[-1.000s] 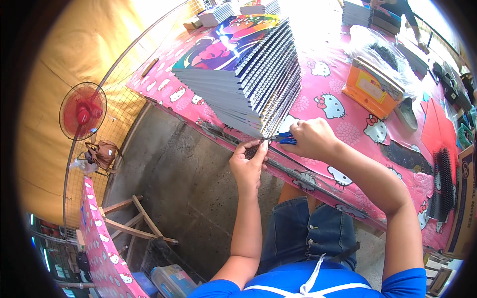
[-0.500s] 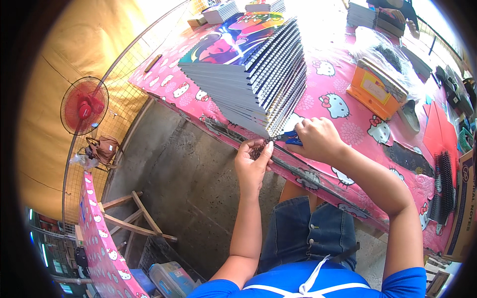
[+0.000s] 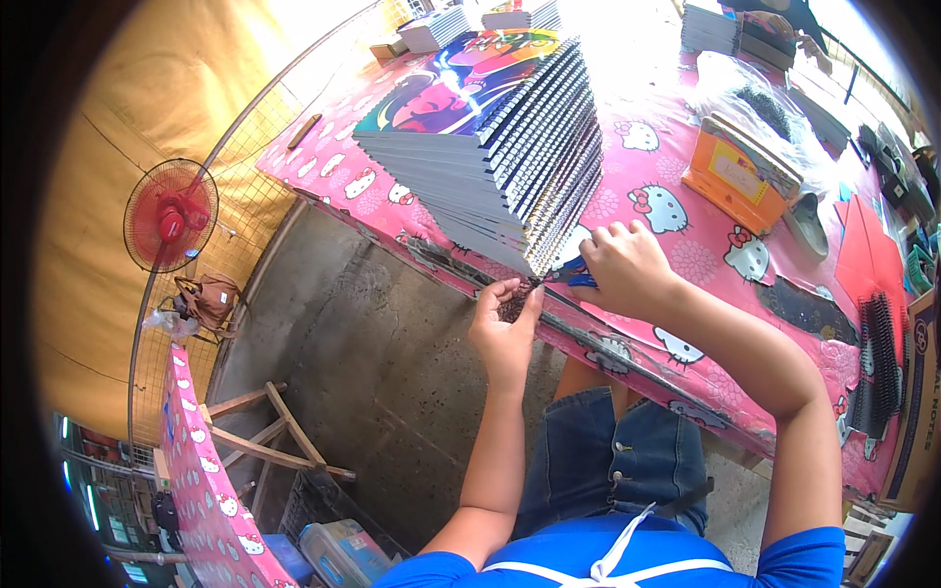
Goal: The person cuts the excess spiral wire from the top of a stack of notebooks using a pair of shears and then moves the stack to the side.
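A tall stack of spiral-bound notebooks with a colourful top cover stands at the table's edge, wire spines facing right. My right hand is closed round blue-handled pliers, whose tip reaches the stack's bottom front corner. Just below that corner, my left hand is closed, thumb and fingers curled round a bunch of dark wire coil. The pliers' tip is close to the left thumb and forefinger; whether it grips a wire is too small to tell.
The pink patterned table holds an orange desk-calendar-like stand, a clear plastic bag, red sheets and black binding coils. More notebooks stand at the back, near another person's hand. A red fan stands left.
Both hands stay at the stack's lower corner. My right hand's fingers have lifted and shifted slightly on the pliers, and the left thumb has tilted a little more upright.
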